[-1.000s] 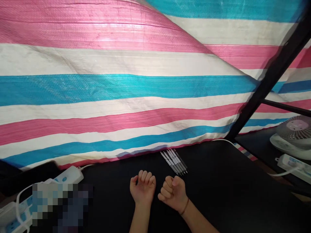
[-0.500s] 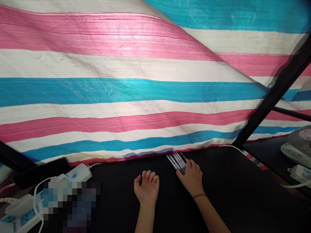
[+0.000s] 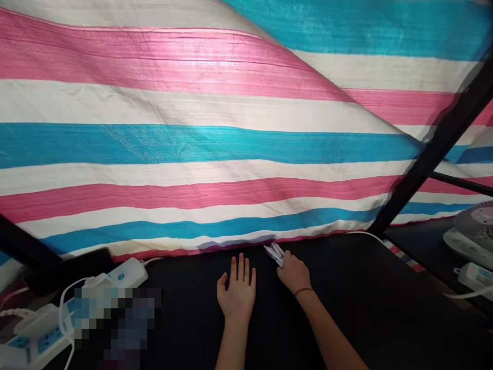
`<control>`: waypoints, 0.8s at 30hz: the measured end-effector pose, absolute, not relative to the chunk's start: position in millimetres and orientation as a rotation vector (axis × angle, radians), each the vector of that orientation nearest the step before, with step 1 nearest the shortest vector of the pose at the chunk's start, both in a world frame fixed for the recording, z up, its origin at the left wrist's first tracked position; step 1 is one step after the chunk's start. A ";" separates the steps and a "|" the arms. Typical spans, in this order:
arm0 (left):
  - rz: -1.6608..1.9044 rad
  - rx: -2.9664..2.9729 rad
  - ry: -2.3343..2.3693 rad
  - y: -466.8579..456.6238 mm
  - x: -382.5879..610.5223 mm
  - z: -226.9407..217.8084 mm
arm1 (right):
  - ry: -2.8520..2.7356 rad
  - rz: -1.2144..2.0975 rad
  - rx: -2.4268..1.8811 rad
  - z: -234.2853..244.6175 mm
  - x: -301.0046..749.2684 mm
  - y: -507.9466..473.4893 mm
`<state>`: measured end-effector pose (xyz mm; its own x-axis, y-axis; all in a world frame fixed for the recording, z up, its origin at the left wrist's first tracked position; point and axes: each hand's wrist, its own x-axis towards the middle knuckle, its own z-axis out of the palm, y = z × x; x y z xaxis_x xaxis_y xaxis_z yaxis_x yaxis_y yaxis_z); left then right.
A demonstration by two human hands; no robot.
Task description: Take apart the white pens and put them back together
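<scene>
A bundle of several white and black pens (image 3: 274,252) lies on the black table (image 3: 346,303) close to the striped tarp. My right hand (image 3: 293,274) is closed around the near ends of the pens, so only their far tips stick out. My left hand (image 3: 236,291) rests flat on the table beside it, fingers stretched out, holding nothing.
A pink, white and blue striped tarp (image 3: 192,144) hangs right behind the table. White power strips (image 3: 123,273) with cables lie at the left. A black frame bar (image 3: 431,154) slants at the right, with a small fan (image 3: 472,231) and another power strip (image 3: 475,277) beyond.
My right hand went from a fist near the left hand out to the pens and closed on them. My left hand opened from a loose fist and lies flat.
</scene>
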<state>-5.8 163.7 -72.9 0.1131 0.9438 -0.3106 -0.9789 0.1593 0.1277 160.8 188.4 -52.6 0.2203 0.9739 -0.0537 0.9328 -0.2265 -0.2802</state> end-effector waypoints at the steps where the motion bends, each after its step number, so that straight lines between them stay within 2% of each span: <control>1: 1.394 -0.095 0.373 164.2 -5.0 -72.9 | -1.817 0.316 -2.276 -53.8 160.5 186.3; 4: 1.310 -0.024 0.453 165.8 -0.7 -72.0 | -1.718 0.469 -2.101 -59.2 161.3 177.7; 9: 1.141 0.135 0.551 163.9 13.0 -70.6 | -1.161 1.322 -1.414 -68.2 152.0 157.3; 13: 0.987 0.404 0.576 157.3 21.5 -72.5 | -1.096 1.583 -1.029 -68.2 132.6 147.1; 16: 1.024 0.584 0.591 152.5 22.5 -71.9 | -1.263 1.390 -1.097 -65.3 121.0 143.9; 21: 1.080 0.584 0.472 151.9 19.2 -64.9 | -1.410 0.768 -1.204 -60.7 116.0 133.2; 24: 1.084 0.578 0.470 152.8 18.2 -66.2 | -1.467 0.627 -1.232 -59.0 117.0 126.5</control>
<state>18.2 152.8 -66.2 0.3972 0.9147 -0.0748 -0.6801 0.3482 0.6451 117.0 126.5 -59.0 0.1042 0.9171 0.3849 0.3558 0.3270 -0.8755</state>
